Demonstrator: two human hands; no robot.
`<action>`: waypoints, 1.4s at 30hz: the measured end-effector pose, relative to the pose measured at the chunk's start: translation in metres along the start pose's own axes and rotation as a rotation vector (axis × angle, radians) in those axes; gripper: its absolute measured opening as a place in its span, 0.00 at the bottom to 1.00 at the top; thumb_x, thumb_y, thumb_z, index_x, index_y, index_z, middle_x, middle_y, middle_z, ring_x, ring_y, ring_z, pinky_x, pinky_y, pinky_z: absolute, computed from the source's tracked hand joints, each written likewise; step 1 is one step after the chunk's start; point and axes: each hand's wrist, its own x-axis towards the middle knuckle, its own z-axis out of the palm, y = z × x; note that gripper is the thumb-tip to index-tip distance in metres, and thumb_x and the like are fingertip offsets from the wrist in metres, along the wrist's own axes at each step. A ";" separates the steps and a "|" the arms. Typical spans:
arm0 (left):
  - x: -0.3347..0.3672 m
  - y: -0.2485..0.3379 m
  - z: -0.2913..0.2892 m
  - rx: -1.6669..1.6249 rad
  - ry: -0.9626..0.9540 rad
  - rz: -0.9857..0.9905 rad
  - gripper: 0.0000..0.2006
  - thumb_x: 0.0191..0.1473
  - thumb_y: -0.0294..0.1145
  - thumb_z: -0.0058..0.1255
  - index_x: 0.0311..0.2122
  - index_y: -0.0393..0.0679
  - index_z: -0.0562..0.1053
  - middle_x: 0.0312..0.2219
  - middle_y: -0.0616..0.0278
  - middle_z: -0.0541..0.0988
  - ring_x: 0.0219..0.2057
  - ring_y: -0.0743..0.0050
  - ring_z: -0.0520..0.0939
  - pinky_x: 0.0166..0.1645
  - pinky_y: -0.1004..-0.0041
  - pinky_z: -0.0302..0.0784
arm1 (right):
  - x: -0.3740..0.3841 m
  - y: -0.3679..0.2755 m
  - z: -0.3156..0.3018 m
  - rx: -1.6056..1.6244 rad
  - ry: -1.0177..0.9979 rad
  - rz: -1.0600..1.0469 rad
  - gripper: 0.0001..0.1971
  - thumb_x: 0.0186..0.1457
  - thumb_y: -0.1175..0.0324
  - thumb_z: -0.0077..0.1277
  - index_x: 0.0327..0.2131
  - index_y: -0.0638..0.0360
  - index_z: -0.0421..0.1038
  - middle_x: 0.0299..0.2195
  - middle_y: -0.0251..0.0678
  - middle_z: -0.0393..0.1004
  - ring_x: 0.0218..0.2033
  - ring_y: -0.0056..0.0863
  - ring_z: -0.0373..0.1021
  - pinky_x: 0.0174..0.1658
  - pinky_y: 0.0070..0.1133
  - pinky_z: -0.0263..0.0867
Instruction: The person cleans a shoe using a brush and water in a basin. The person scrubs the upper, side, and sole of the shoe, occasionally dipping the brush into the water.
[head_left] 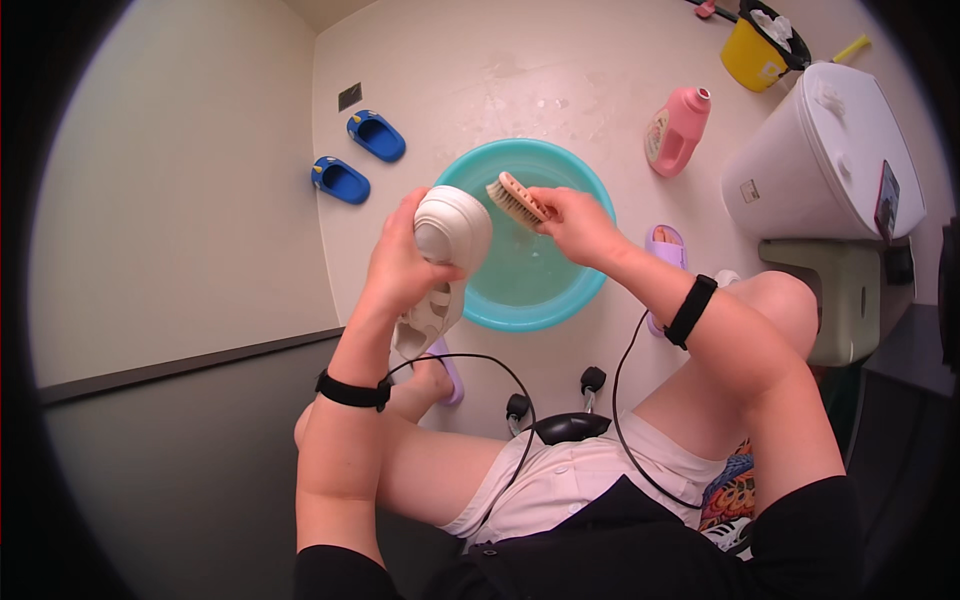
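Observation:
My left hand [397, 265] grips a white shoe [455, 225] over the left edge of a turquoise basin [535, 320]. The shoe's rounded toe points away from me, and its strapped upper hangs toward my left leg. In my right hand [578, 228] is a scrub brush [512, 204] with a pale pink handle. Its bristles face left and down toward the shoe, with a gap between them. Below the brush, cloudy greenish water [530, 265] lies in the basin. My right fingers wrap the near end of the brush, partly hiding it.
Blue clogs [377, 137] stand at the far left. To the right are a pink bottle [683, 130], a white lidded bin [790, 165] with a phone [886, 200] on its side, and a grey-green stool [825, 300]. A yellow bucket [755, 55] stands behind. Black cables [510, 368] loop near my legs.

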 end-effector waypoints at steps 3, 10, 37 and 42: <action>-0.001 0.002 0.001 0.079 -0.016 0.003 0.50 0.22 0.22 0.70 0.59 0.46 0.62 0.50 0.54 0.71 0.52 0.56 0.73 0.56 0.62 0.72 | -0.003 -0.024 -0.008 0.082 0.049 -0.053 0.18 0.54 0.73 0.54 0.49 0.50 0.72 0.37 0.41 0.73 0.39 0.40 0.71 0.44 0.33 0.67; 0.002 -0.009 0.010 0.086 0.003 -0.021 0.49 0.22 0.27 0.72 0.58 0.45 0.63 0.47 0.51 0.73 0.50 0.51 0.75 0.54 0.61 0.73 | -0.008 -0.055 -0.001 0.113 0.127 -0.282 0.19 0.56 0.74 0.53 0.51 0.50 0.71 0.35 0.39 0.72 0.39 0.38 0.70 0.43 0.32 0.68; -0.004 -0.020 -0.010 -0.442 -0.005 -0.142 0.50 0.29 0.19 0.70 0.61 0.41 0.56 0.50 0.55 0.72 0.52 0.62 0.75 0.54 0.64 0.75 | -0.015 -0.004 0.020 -0.062 -0.272 0.201 0.20 0.54 0.69 0.58 0.52 0.43 0.73 0.37 0.36 0.78 0.41 0.30 0.74 0.47 0.26 0.68; -0.008 -0.009 -0.012 -0.395 0.057 -0.096 0.50 0.29 0.21 0.71 0.61 0.41 0.56 0.50 0.55 0.72 0.52 0.62 0.75 0.54 0.63 0.75 | 0.010 0.067 0.039 -0.067 -0.420 0.461 0.15 0.53 0.63 0.57 0.44 0.56 0.74 0.32 0.38 0.77 0.32 0.28 0.74 0.38 0.27 0.72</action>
